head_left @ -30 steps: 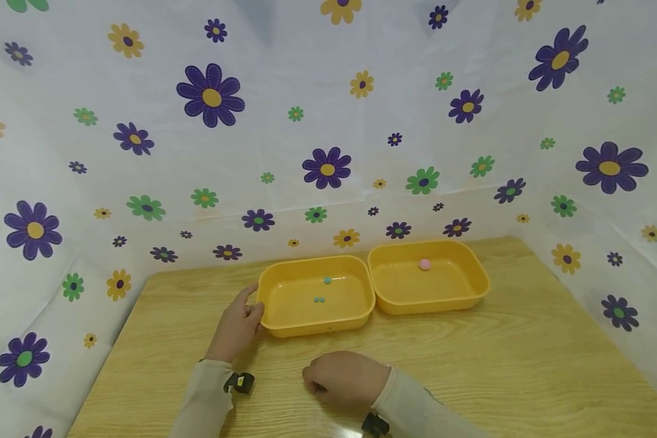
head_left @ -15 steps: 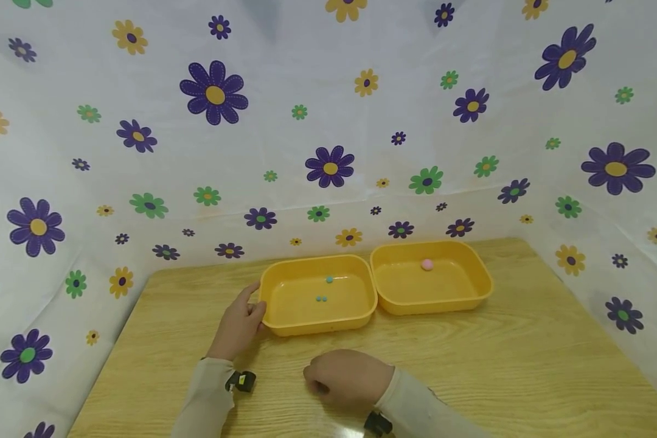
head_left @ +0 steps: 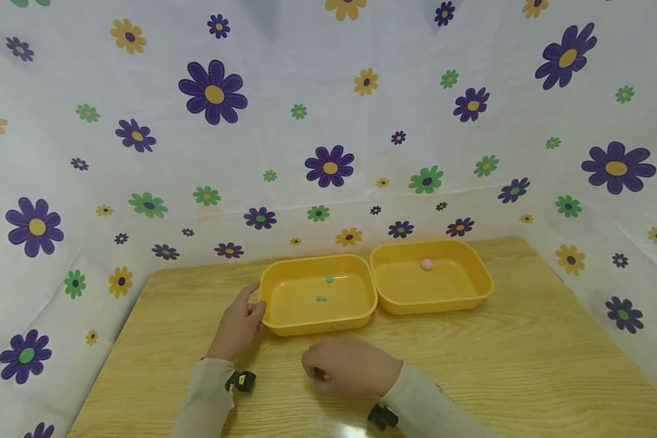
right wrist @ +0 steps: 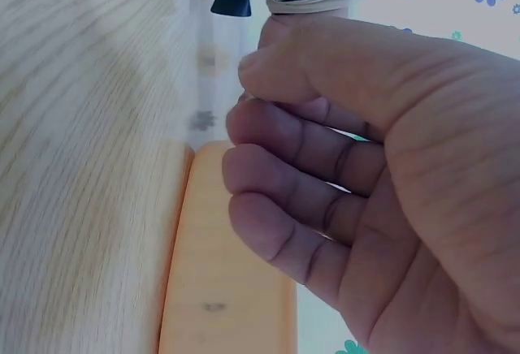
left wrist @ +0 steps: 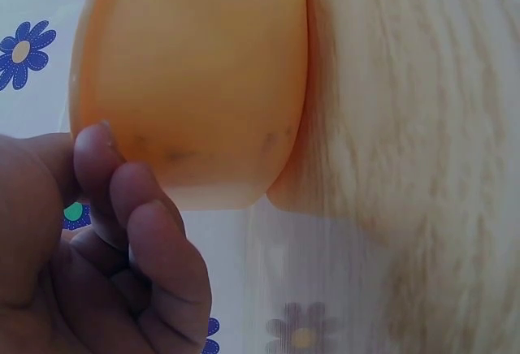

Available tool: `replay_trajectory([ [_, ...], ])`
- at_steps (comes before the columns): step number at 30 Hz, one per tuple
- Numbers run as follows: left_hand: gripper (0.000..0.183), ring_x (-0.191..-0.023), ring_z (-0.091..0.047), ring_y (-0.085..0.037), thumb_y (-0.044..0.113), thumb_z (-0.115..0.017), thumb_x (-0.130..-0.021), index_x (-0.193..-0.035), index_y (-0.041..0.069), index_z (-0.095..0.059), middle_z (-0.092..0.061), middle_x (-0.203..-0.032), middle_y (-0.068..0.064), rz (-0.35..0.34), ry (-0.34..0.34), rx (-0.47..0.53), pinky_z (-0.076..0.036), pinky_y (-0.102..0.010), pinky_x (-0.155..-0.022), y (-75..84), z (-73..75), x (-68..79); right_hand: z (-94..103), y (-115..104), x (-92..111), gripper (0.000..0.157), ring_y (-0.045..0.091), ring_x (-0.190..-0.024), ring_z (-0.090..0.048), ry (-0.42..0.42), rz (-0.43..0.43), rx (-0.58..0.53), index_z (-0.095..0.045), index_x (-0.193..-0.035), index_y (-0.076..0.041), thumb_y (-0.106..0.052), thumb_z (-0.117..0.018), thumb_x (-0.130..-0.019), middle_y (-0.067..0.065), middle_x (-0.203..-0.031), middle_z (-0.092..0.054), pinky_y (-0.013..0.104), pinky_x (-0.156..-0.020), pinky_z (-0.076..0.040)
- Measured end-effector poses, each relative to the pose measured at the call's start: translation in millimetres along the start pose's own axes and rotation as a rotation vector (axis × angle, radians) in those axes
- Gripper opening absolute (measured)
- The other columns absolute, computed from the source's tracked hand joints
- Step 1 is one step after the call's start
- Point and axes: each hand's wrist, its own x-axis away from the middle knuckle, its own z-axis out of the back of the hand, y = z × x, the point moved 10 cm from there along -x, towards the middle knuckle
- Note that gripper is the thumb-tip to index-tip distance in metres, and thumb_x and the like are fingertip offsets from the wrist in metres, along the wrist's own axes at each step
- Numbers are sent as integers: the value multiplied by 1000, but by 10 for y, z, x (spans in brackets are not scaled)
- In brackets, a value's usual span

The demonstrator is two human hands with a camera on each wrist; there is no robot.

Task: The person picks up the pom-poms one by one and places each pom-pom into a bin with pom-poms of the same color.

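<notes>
The left hand (head_left: pixel 238 325) is at the end of a yellow rectangular tray (head_left: pixel 319 326); its thumb and index finger touch this end, the other fingers are bent, and I cannot tell whether the wall is pinched. Compared with half a second ago, this hand and the tray stay at the same place. The right hand (head_left: pixel 356 368) is apart from the tray, on the side of it toward the person, with the fingers in a loose curl and no object seen among them; it has risen a little toward the tray, its wrist has shifted to the right, and the hollow under the thumb shows more. Inside the tray, to the right of the left hand, lie a pair of small teal beads (head_left: pixel 321 298) side by side, and a bigger teal bead (head_left: pixel 329 279) lies farther behind them; these have not moved. Beyond the tray's other end, just beside it, stands a second yellow tray (head_left: pixel 432 306), with a pink ball (head_left: pixel 427 264) near its back wall, also unchanged. Under all this is the wood-grain table (head_left: pixel 525 365), and around it hangs a white cloth (head_left: pixel 285 55) printed with purple, yellow and green flowers.
</notes>
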Motion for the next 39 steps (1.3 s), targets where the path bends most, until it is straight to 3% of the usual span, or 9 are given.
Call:
replay_trajectory([
  [13,55,-59,-49,-17,26,-50,-109,-160,17,-34,-61,-71,-8,-16,3,15,-37,-25,-51,-2,6,-12,147,196,53,18,1,-74,-48,9,-67,-111,-60,-87,-22,-9,-70,-95,-15,-82,-53,16,-69,-43],
  [22,55,-58,-49,-17,26,-49,-109,-161,17,-33,-64,-74,-10,-24,2,13,-37,-25,-51,-9,2,-27,291,271,82,21,5,-73,-46,110,-41,-80,-57,-82,-20,-6,-69,-92,-10,-79,-53,19,-67,-41],
  [31,55,-61,-52,-17,26,-49,-109,-161,15,-32,-63,-73,-6,-28,2,16,-38,-25,-52,2,4,-32,523,420,177,16,6,-74,-46,237,-113,-37,-60,-87,-18,-6,-69,-92,-9,-80,-53,20,-66,-42],
  [39,56,-60,-53,-17,26,-49,-110,-161,14,-32,-63,-73,-8,-30,2,16,-39,-26,-52,-2,13,-28,711,560,297,17,5,-71,-48,308,-174,-69,-61,-86,-17,-4,-71,-91,-10,-78,-55,21,-64,-45],
])
